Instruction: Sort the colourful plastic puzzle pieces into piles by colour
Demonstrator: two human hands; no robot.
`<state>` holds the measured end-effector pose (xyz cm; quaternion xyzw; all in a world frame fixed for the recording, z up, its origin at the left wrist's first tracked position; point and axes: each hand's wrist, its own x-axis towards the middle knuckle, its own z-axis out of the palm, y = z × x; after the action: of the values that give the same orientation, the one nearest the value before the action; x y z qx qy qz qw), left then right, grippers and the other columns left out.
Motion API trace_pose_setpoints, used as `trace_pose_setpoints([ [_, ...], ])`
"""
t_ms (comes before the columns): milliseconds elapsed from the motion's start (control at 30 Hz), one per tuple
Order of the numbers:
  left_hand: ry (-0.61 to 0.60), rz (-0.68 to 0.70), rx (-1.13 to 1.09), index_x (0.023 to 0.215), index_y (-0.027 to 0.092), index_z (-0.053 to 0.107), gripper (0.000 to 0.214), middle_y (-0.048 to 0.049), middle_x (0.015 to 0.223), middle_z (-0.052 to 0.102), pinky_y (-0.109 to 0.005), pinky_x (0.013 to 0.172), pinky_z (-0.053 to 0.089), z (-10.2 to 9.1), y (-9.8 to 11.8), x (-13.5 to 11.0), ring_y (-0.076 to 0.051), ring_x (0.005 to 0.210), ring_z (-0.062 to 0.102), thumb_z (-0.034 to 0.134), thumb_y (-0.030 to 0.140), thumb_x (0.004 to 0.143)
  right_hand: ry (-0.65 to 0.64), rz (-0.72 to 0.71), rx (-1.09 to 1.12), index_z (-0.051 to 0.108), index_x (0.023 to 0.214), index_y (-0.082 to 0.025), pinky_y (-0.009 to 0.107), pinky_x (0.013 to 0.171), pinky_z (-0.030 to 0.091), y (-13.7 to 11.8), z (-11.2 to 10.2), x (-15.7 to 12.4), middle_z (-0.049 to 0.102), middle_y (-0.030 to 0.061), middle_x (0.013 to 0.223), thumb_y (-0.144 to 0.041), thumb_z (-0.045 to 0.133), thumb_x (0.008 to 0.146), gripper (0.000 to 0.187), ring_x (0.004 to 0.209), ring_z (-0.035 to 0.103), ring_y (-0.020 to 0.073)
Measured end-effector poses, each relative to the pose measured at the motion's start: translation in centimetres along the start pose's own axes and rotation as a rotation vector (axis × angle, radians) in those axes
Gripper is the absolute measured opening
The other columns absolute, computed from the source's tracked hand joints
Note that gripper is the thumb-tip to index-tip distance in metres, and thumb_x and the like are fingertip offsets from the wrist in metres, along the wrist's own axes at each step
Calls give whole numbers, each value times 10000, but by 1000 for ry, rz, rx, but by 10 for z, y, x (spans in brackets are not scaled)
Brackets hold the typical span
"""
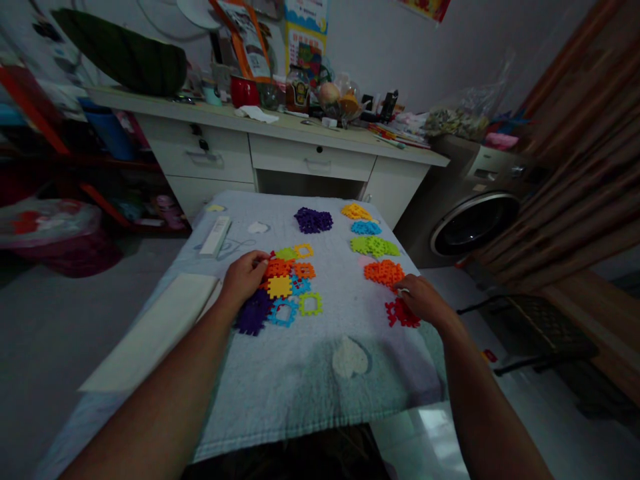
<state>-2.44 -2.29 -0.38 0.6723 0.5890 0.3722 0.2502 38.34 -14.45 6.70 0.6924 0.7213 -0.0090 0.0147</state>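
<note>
My left hand (245, 275) is at the left edge of a mixed heap of plastic interlocking square pieces, fingers curled together beside an orange piece (279, 268). What its fingertips hold, if anything, is hidden. The heap also has a yellow piece (279, 287), dark purple pieces (254, 312), a blue frame piece (283, 312) and a green frame piece (311, 304). On the right, my right hand (421, 298), a ring on one finger, is bent over a small group of red pieces (403, 313). Its fingers are closed, their contents hidden. Just beyond lies an orange pile (383, 273).
Sorted piles of green (374, 247), blue (366, 227), yellow (356, 211) and purple pieces (313, 220) lie farther back on the cloth-covered table (300, 380). A white box (215, 237) and a pale flat board (155, 333) lie left. Behind stands a cluttered desk (290, 150).
</note>
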Motion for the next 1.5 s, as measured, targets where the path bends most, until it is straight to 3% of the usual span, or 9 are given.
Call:
trace_pose_setpoints([
  [133,-2,-2,-12,979,204,670,328,-46,937,722,-293,733,486,0,2,-1,-206,832,657,484,407,801,19,-83,87,728,1057,-175,305,944,415,-32,-11,12,703,103,1068,-156,467,896,308,1038,615,210],
  [300,-10,-17,-37,978,209,664,311,-39,896,716,-293,725,489,0,2,-1,-199,809,656,485,400,811,-22,-277,177,696,1132,-168,344,984,403,-103,-17,49,679,115,1142,-162,501,881,318,1094,591,236],
  [467,-8,4,-27,981,207,669,314,-39,940,721,-297,770,486,-1,2,-1,-200,847,655,481,392,810,-33,-315,232,600,1290,-151,394,1021,378,-155,-2,112,583,127,1351,-106,477,859,451,1183,530,267],
  [633,-12,-25,-20,986,201,670,316,-37,936,720,-302,764,481,-3,5,-2,-199,814,654,480,371,800,-21,-279,263,529,1365,-177,388,1029,363,-174,23,161,539,94,1415,-53,449,826,559,1202,500,255],
  [833,-6,-24,-18,993,210,672,319,-34,937,723,-298,744,486,-2,3,-1,-203,829,653,480,384,809,-10,-281,293,594,1292,-182,333,1014,353,-173,34,175,582,81,1369,-85,471,844,474,1178,510,222],
  [1033,-10,-8,-19,984,216,668,314,-32,927,723,-300,742,486,-2,4,-2,-203,826,657,474,400,820,69,-239,387,709,977,-145,261,838,406,-158,23,170,708,101,1048,-205,455,920,267,961,600,194],
  [1233,-16,-9,-12,974,221,666,302,-28,913,725,-301,743,488,-2,3,-1,-204,829,665,474,399,824,129,-31,692,660,943,-155,220,653,430,-113,7,182,670,23,803,-217,573,856,137,702,594,130],
  [1333,-13,-7,-17,977,224,668,310,-31,943,730,-297,735,493,-1,1,0,-205,852,667,476,415,827,168,156,898,593,1054,-168,185,512,396,-86,-2,195,616,-32,683,-208,639,810,251,530,523,88],
  [1500,-11,-5,-13,988,219,671,323,-43,989,725,-317,771,494,-1,1,-1,-215,878,664,482,428,830,256,409,1093,569,948,-159,159,423,384,-50,-16,223,528,-67,526,-115,674,761,218,425,469,70],
])
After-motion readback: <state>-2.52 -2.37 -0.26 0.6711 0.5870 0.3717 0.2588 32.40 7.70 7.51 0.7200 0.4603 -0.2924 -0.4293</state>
